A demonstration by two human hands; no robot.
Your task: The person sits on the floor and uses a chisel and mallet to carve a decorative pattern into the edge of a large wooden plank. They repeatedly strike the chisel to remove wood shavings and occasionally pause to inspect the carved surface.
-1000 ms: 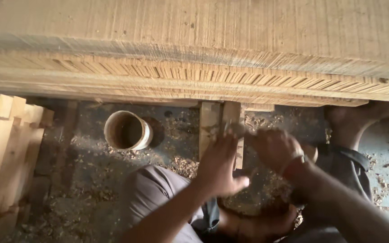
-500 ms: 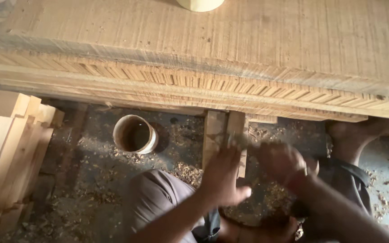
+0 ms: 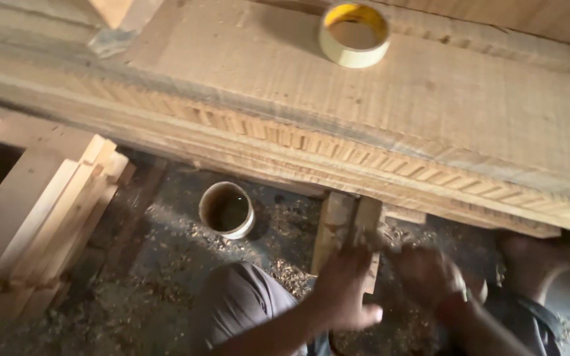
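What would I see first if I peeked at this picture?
First, the big pale wooden plank stretching across the top, with a yellowish roll of tape lying flat on it. Below its edge, the person's left hand and right hand meet at an upright wooden block, though blur hides the grip. To the left, a small round cup stands on the sawdust-strewn floor.

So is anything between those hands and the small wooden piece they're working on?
Nothing visible. The left hand rests right on the upright wooden piece, and the blurred right hand sits just beside it.
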